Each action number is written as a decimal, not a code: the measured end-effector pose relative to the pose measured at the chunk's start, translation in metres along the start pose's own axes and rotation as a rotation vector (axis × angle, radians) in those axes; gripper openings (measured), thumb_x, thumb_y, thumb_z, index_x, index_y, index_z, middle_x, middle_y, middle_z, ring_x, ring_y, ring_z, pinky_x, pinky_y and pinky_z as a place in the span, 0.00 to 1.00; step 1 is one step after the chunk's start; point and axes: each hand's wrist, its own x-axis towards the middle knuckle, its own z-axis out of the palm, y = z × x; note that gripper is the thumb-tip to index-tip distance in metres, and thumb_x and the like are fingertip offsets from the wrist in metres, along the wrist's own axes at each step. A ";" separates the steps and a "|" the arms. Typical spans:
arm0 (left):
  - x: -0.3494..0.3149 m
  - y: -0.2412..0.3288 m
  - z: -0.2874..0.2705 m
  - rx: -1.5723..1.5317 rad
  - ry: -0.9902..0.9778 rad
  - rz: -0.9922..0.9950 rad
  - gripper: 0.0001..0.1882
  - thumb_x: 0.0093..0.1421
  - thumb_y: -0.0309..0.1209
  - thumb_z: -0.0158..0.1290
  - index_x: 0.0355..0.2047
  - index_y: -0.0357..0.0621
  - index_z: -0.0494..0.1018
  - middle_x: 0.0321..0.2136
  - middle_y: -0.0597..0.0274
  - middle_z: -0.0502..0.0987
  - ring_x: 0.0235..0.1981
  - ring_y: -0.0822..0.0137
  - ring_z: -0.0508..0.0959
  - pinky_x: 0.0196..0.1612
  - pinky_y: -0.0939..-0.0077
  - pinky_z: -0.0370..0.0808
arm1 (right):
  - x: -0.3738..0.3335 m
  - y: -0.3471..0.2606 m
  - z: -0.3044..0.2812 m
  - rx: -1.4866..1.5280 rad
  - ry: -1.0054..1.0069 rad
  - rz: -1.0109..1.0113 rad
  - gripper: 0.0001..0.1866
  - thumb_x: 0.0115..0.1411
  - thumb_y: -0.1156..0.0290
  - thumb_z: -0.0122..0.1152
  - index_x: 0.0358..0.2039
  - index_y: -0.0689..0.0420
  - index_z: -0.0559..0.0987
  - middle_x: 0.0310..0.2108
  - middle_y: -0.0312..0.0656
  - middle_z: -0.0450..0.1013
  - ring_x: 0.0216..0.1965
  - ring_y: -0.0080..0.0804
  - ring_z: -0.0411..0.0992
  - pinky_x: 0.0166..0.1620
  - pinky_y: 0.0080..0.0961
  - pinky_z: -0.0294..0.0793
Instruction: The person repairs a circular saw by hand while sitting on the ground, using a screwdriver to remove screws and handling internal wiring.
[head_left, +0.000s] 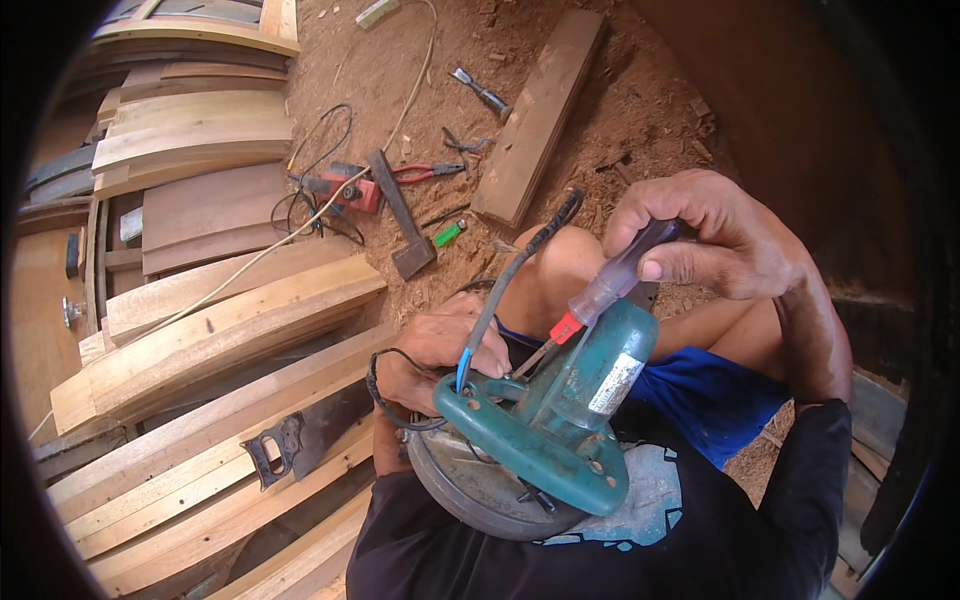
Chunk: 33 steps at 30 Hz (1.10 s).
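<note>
One screwdriver [600,290] sits gripped in the right hand [722,238]; the left hand [447,342] grasps one teal power tool [575,400].

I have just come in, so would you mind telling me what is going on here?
A person has a teal power tool with a round metal guard at their lap. Their right hand grips a translucent purple screwdriver, its shaft angled down to the tool. Their left hand is beside the screwdriver's tip; whether its fingers pinch anything is hard to see. Red-handled pliers lie on the brown ground, and a black-handled handsaw rests on pale wooden planks to the left.
</note>
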 end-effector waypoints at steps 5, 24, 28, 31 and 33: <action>-0.004 -0.002 -0.001 -0.025 0.001 -0.035 0.23 0.60 0.50 0.72 0.35 0.39 0.85 0.33 0.55 0.86 0.35 0.55 0.86 0.44 0.58 0.73 | 0.001 0.001 0.001 0.030 0.013 0.027 0.11 0.70 0.69 0.69 0.46 0.64 0.83 0.39 0.40 0.82 0.42 0.26 0.79 0.48 0.28 0.77; 0.001 -0.001 -0.006 -0.035 -0.042 -0.037 0.21 0.60 0.48 0.73 0.36 0.40 0.85 0.35 0.54 0.87 0.37 0.53 0.86 0.46 0.56 0.73 | 0.011 -0.008 -0.003 0.128 -0.041 0.013 0.16 0.73 0.61 0.65 0.46 0.63 0.82 0.41 0.43 0.82 0.47 0.32 0.81 0.52 0.31 0.78; -0.008 -0.001 -0.005 -0.026 -0.015 -0.049 0.22 0.60 0.49 0.73 0.37 0.40 0.85 0.36 0.54 0.87 0.37 0.53 0.85 0.46 0.56 0.72 | 0.019 -0.028 -0.007 -0.336 -0.037 0.417 0.23 0.76 0.50 0.59 0.47 0.61 0.80 0.39 0.40 0.80 0.43 0.30 0.79 0.47 0.31 0.77; -0.006 0.001 -0.007 -0.025 -0.045 -0.052 0.22 0.60 0.49 0.73 0.37 0.40 0.85 0.36 0.54 0.87 0.37 0.53 0.85 0.46 0.56 0.72 | 0.019 -0.010 -0.017 -0.416 -0.196 0.271 0.22 0.74 0.50 0.63 0.46 0.60 0.79 0.38 0.38 0.78 0.39 0.26 0.76 0.43 0.31 0.76; -0.005 0.001 -0.008 -0.029 -0.049 -0.051 0.23 0.60 0.49 0.73 0.37 0.40 0.85 0.36 0.54 0.87 0.38 0.53 0.85 0.46 0.56 0.72 | 0.017 -0.003 -0.017 -0.126 -0.209 0.010 0.21 0.76 0.57 0.62 0.51 0.66 0.75 0.42 0.45 0.80 0.39 0.31 0.78 0.44 0.31 0.78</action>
